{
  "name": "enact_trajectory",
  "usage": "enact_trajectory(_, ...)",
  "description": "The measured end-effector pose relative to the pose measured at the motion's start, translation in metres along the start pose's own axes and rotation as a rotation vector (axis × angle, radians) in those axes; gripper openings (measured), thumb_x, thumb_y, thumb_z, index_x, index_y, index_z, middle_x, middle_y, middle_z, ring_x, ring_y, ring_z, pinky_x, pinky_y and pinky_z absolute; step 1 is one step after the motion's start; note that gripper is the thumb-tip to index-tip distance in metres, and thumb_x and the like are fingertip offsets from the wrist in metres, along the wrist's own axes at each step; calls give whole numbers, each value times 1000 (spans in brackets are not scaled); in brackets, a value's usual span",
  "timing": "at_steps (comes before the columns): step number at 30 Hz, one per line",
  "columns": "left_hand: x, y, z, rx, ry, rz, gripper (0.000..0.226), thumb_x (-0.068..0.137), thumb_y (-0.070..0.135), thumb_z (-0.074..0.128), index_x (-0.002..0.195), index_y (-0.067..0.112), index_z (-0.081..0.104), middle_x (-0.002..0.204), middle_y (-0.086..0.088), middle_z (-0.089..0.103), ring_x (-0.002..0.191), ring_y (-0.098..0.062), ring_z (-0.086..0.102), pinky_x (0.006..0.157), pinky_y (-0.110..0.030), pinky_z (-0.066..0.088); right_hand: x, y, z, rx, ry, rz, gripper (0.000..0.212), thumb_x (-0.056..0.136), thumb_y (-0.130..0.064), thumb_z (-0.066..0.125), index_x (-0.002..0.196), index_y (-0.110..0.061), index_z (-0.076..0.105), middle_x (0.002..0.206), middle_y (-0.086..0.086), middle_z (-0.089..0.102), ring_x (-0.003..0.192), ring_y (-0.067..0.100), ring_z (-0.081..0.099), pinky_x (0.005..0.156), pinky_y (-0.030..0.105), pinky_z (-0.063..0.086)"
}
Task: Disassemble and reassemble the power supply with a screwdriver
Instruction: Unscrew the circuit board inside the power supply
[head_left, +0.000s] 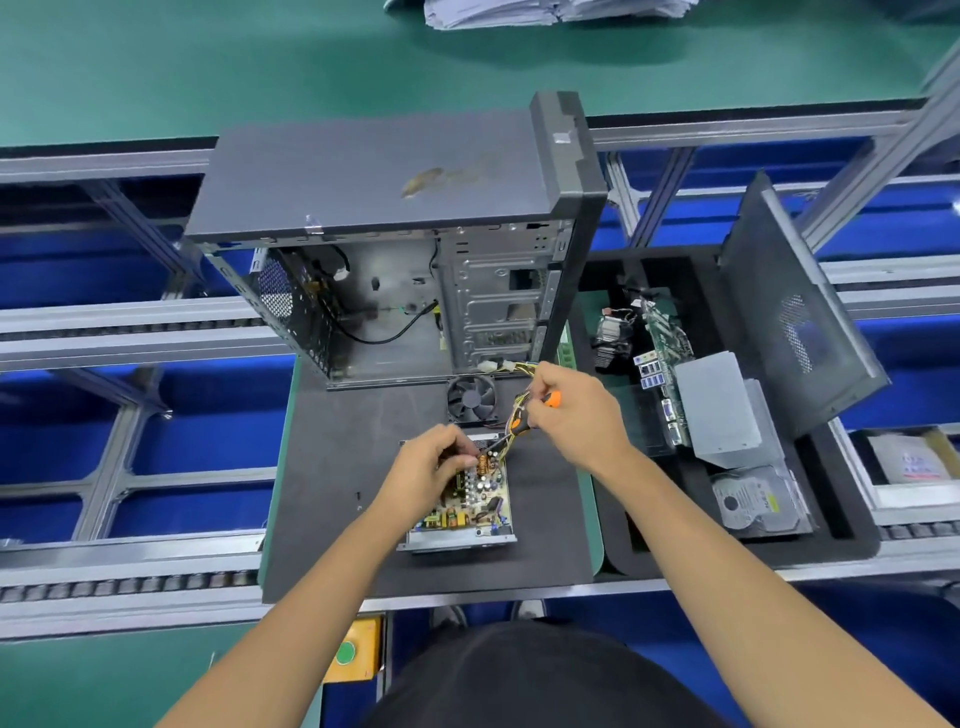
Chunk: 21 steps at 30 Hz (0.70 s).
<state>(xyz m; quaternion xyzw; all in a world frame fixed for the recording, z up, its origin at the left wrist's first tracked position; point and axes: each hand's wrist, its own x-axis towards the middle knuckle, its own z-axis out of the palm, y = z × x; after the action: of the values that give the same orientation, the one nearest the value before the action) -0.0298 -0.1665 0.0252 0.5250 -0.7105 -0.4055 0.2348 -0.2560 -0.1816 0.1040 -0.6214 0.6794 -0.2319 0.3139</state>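
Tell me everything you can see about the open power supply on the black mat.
The power supply lies flat on the black mat, lid off, a shallow silver metal tray holding a tan circuit board with capacitors and a copper coil. Yellow and black wires run from its far end. The left hand rests on its far left part; the right hand points an orange-and-black screwdriver at its far edge.

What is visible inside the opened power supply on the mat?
Inside the power supply: a circuit board with capacitors and a copper coil. The left hand and the screwdriver held by the right hand cover its far end.
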Motion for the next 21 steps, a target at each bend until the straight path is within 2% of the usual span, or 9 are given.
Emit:
enact_trajectory(4, 3, 6, 10, -27, -9, -19, 14, 92, 10, 71, 90, 22, 66, 87, 15, 69, 87, -7, 65, 76, -17, 48, 1, 8, -6, 29, -9, 10, 7, 69, -30, 56, 74, -26, 53, 72, -9, 66, 74, 17, 59, 66, 36, 49)
enact_trajectory(8, 5, 10, 15, -48, -2, -58, 17, 92, 9, 71, 88, 24, 65, 86, 13, 70, 85, -9, 66, 76, -16, 48, 1, 14, -13, 67, 3, 16, 5, 70, -29, 57, 73, -29, 53, 69, -20, 63, 70, 11, 56, 59, 32, 39)
enact_trajectory(10, 5, 12, 17, -58, -14, -70, 17, 92, 9, 71, 89, 24, 64, 85, 10, 70, 84, -10, 67, 75, -17, 49, 2, 15, -16, 67, 1, 13, 5, 69, -30, 56, 73, -29, 54, 70, -22, 63, 71, 10, 56, 59, 31, 39)
enact_trajectory(15, 4, 19, 24, -49, -37, -81, 26, 92, 5, 70, 88, 29, 62, 90, 5, 71, 84, -9, 64, 75, -17, 48, 2, 16, -19, 41, -30, -5, 10, 67, -33, 52, 74, -25, 54, 68, -15, 63, 71, 15, 56, 63, 33, 44)
enact_trajectory(17, 2, 20, 26, -59, -62, -78, 22, 93, 3, 68, 92, 25, 63, 90, 4, 69, 84, -8, 64, 74, -16, 47, 1, 17, -21, 30, -53, -8, 11, 67, -33, 51, 74, -25, 53, 68, -14, 64, 71, 15, 57, 65, 33, 46)
enact_trajectory(21, 0, 18, 31, -47, -38, -61, 26, 91, -3, 66, 94, 23, 64, 85, 16, 67, 84, -2, 63, 77, -13, 45, -1, 22, -23, -5, -110, -29, 9, 71, -30, 53, 76, -23, 53, 74, -8, 68, 78, 18, 59, 73, 36, 50)
